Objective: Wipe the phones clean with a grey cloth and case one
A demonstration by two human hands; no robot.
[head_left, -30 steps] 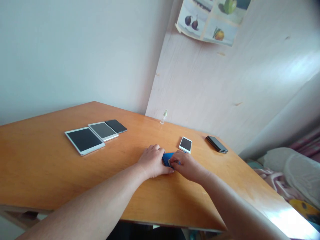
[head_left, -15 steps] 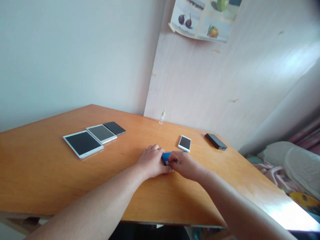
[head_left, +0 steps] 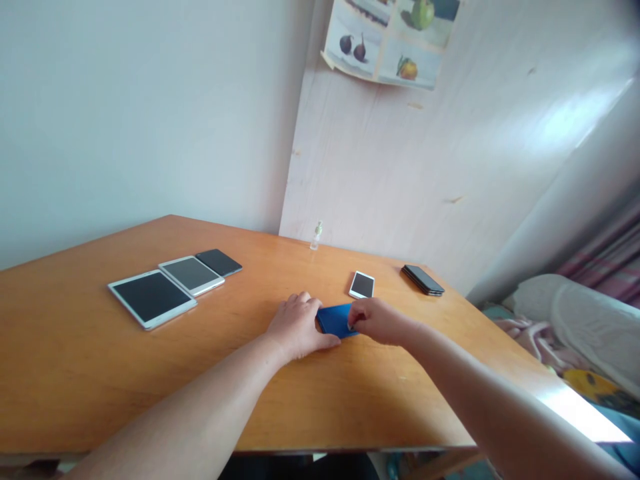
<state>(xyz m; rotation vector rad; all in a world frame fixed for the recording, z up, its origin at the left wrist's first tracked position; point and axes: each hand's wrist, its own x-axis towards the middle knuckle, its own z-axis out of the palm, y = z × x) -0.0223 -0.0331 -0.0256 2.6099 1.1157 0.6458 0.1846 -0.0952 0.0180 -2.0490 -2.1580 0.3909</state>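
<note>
A blue phone (head_left: 334, 320) lies flat on the wooden table, its shiny blue face up. My left hand (head_left: 299, 325) grips its left end, thumb along the near edge and fingers at the far side. Over the phone's right part, my right hand (head_left: 373, 320) is closed in a pinch, fingertips down at the blue surface. A small pale bit shows under those fingertips, too little to name. The right hand covers the phone's right end. Just beyond it lies a white phone (head_left: 362, 285) with a dark screen.
On the left lie a large white tablet (head_left: 153, 298), a smaller white tablet (head_left: 191, 274) and a dark tablet (head_left: 219, 262). A small clear pump bottle (head_left: 316, 237) stands by the wall. Stacked black phones (head_left: 423, 279) lie at the right of the table (head_left: 240, 393).
My right hand has slid right along the phone, baring more of its blue surface. My left hand keeps its hold on the left end. The whole view has shifted slightly.
</note>
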